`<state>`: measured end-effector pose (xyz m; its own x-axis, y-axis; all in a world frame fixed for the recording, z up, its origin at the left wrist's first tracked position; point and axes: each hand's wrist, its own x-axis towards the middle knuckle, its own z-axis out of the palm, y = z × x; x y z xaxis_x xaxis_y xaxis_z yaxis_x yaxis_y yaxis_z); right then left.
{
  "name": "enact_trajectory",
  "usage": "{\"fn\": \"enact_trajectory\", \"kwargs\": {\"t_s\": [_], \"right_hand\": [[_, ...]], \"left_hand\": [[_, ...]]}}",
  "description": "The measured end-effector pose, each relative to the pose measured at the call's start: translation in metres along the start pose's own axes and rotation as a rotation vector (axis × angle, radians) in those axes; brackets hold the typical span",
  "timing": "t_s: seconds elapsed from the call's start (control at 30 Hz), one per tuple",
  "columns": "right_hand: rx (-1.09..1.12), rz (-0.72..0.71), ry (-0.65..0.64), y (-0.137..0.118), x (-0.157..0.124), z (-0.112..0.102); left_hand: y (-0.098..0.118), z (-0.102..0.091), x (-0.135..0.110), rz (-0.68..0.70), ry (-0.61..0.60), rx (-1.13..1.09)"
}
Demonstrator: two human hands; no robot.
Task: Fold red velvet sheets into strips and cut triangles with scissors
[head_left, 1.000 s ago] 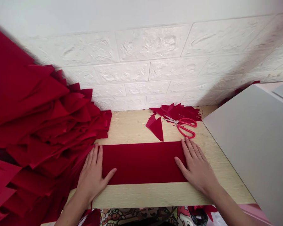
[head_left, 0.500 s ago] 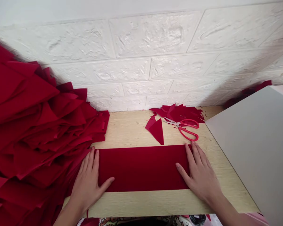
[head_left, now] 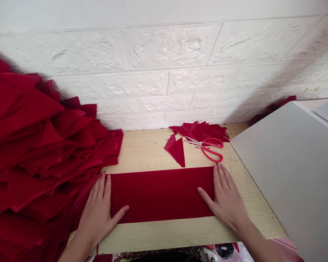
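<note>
A long rectangular strip of dark red felt [head_left: 161, 194] lies flat across the pale wooden tabletop [head_left: 150, 149]. My left hand [head_left: 98, 213] rests flat on the strip's left end, fingers together and thumb spread onto the cloth. My right hand [head_left: 225, 198] lies flat on the right end, fingers stretched out, thumb on the red felt. Neither hand holds anything. Red-handled scissors [head_left: 209, 147] lie just beyond my right fingertips, beside a red felt triangle [head_left: 177, 151].
A big heap of red felt pieces [head_left: 38, 153] fills the left side and overlaps the table. Red felt scraps [head_left: 205, 130] lie by the white brick wall [head_left: 164, 72]. A grey board [head_left: 292, 171] stands slanted at the right. The table's front edge is near me.
Both hands stay flat on the ends of the red strip. The view has shifted slightly; nothing on the table has moved.
</note>
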<state>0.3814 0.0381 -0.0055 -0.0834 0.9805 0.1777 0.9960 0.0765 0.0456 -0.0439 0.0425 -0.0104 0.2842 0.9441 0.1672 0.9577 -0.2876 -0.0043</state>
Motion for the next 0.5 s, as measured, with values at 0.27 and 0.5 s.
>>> {"fn": "enact_trajectory", "kwargs": {"t_s": [0.27,0.5], "right_hand": [[0.019,0.022,0.016,0.0010,0.0009,-0.0015],[0.071,0.080,-0.023,0.0050,0.0034,-0.0032]], "left_hand": [[0.0006,-0.0015,0.0006,0.010,0.016,0.018],[-0.0011,-0.0028,0.0007,0.034,0.026,0.029]]}}
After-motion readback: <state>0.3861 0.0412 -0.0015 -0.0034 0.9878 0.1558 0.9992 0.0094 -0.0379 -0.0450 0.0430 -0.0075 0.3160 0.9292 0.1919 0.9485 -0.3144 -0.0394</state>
